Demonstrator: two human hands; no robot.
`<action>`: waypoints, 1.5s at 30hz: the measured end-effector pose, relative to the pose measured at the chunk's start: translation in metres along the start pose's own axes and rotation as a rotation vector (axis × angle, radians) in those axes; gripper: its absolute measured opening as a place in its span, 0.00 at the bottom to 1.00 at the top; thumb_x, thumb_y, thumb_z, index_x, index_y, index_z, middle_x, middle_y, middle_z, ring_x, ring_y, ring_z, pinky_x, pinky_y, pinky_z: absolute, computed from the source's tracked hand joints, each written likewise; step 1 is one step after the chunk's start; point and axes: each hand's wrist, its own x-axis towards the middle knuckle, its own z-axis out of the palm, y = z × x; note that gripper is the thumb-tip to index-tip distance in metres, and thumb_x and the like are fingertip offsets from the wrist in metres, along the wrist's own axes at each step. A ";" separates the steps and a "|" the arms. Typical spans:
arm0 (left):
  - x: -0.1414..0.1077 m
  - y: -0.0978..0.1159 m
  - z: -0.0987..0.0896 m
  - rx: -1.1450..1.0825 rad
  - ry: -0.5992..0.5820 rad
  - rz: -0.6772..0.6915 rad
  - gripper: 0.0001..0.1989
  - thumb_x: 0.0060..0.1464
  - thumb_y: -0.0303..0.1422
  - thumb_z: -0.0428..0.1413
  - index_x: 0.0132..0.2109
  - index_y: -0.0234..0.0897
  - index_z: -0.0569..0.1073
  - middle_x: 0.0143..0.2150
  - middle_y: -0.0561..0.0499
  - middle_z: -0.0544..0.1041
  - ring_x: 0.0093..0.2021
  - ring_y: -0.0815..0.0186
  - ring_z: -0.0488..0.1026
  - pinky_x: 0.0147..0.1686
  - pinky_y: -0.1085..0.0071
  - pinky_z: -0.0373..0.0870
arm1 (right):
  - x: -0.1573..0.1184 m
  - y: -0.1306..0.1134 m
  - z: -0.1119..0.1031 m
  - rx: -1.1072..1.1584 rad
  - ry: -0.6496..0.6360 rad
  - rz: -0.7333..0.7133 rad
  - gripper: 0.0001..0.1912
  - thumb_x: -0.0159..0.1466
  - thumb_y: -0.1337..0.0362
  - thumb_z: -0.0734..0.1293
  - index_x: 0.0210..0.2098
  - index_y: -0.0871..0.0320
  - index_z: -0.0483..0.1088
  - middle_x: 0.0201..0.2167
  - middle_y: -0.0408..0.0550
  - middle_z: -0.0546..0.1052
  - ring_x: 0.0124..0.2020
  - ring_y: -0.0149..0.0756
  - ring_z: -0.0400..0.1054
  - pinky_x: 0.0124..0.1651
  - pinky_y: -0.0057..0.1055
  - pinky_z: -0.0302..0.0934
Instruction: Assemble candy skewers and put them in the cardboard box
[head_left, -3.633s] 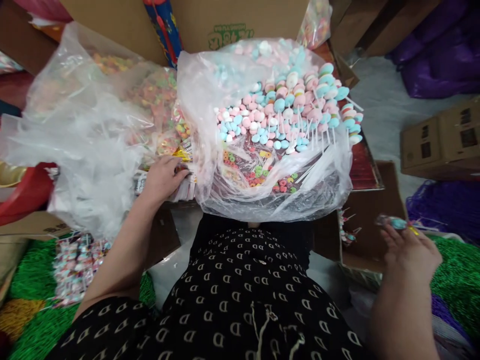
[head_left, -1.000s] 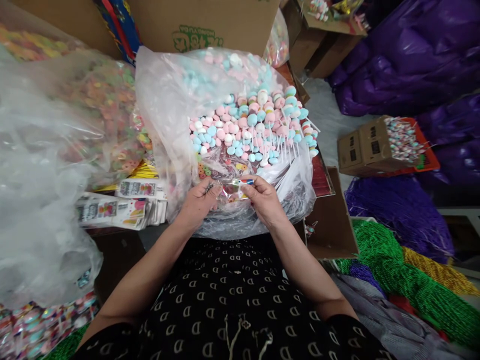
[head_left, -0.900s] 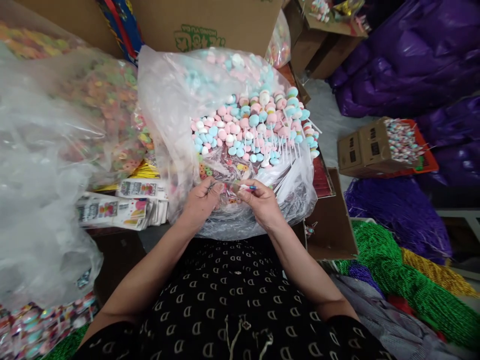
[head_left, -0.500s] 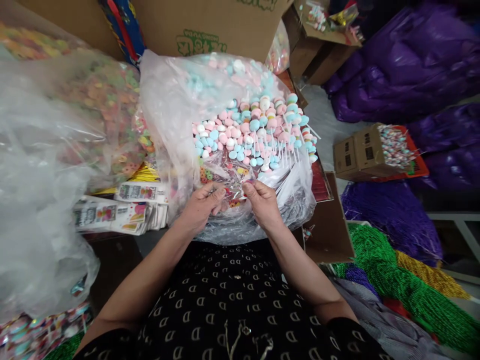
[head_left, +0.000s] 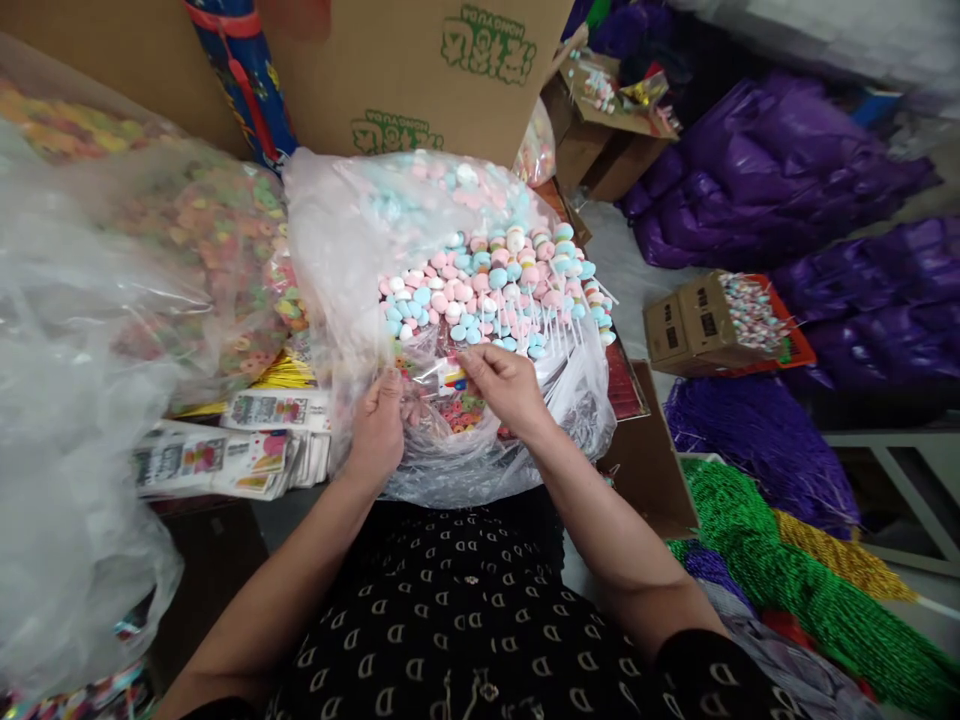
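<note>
Between my two hands is a small clear plastic wrapper (head_left: 451,377) with a bright printed patch. My right hand (head_left: 504,388) pinches its right side between thumb and fingers. My left hand (head_left: 379,422) is closed at its left end; the fingertips are partly hidden. Just beyond my hands, pink, white and blue candies (head_left: 442,295) lie heaped on a large clear plastic bag (head_left: 334,230). Candy skewers on white sticks (head_left: 551,285) lie at the right of the heap. Below the wrapper, small colourful ring candies (head_left: 461,412) show through plastic.
Printed paper packets (head_left: 217,460) are stacked at the left, near a big bag of ring candies (head_left: 202,230). A tall carton (head_left: 420,60) stands behind. At right are a box of candy sticks (head_left: 686,325), purple sacks (head_left: 757,170) and green bead strands (head_left: 795,540).
My hands have moved apart and slightly left, my left hand turning upright. The wrapper's printed patch now shows between them. The camera view has shifted a little.
</note>
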 end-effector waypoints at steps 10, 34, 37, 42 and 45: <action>0.003 0.013 0.003 -0.264 0.032 -0.100 0.28 0.55 0.55 0.65 0.30 0.41 0.60 0.15 0.65 0.56 0.16 0.75 0.56 0.22 0.74 0.65 | 0.082 -0.020 -0.004 -1.118 0.001 0.112 0.19 0.72 0.60 0.63 0.54 0.64 0.77 0.47 0.67 0.83 0.52 0.57 0.78 0.52 0.43 0.67; 0.003 0.025 0.006 -0.373 -0.078 -0.227 0.35 0.65 0.57 0.52 0.20 0.39 0.52 0.12 0.61 0.48 0.13 0.75 0.50 0.21 0.73 0.62 | -0.043 0.015 -0.055 0.071 0.063 -0.125 0.07 0.62 0.57 0.73 0.35 0.52 0.83 0.23 0.41 0.79 0.26 0.35 0.72 0.37 0.35 0.67; 0.000 0.024 0.008 -0.372 -0.099 -0.242 0.34 0.67 0.54 0.51 0.19 0.39 0.54 0.12 0.60 0.49 0.13 0.74 0.51 0.20 0.73 0.63 | -0.058 0.014 -0.072 -0.011 0.021 -0.197 0.06 0.62 0.60 0.74 0.37 0.49 0.85 0.24 0.42 0.81 0.27 0.36 0.72 0.35 0.35 0.67; -0.005 0.024 0.015 -0.350 -0.105 -0.273 0.32 0.70 0.48 0.50 0.20 0.38 0.56 0.12 0.60 0.50 0.12 0.74 0.53 0.20 0.73 0.64 | -0.070 0.019 -0.093 -0.212 -0.017 -0.321 0.08 0.66 0.61 0.73 0.41 0.48 0.86 0.30 0.45 0.85 0.29 0.36 0.74 0.33 0.33 0.67; -0.007 0.023 0.019 -0.330 -0.104 -0.276 0.30 0.70 0.46 0.51 0.21 0.39 0.57 0.12 0.60 0.52 0.12 0.73 0.54 0.20 0.72 0.66 | -0.074 0.027 -0.104 -0.337 -0.013 -0.433 0.09 0.69 0.62 0.71 0.43 0.47 0.86 0.32 0.45 0.86 0.29 0.36 0.75 0.34 0.33 0.67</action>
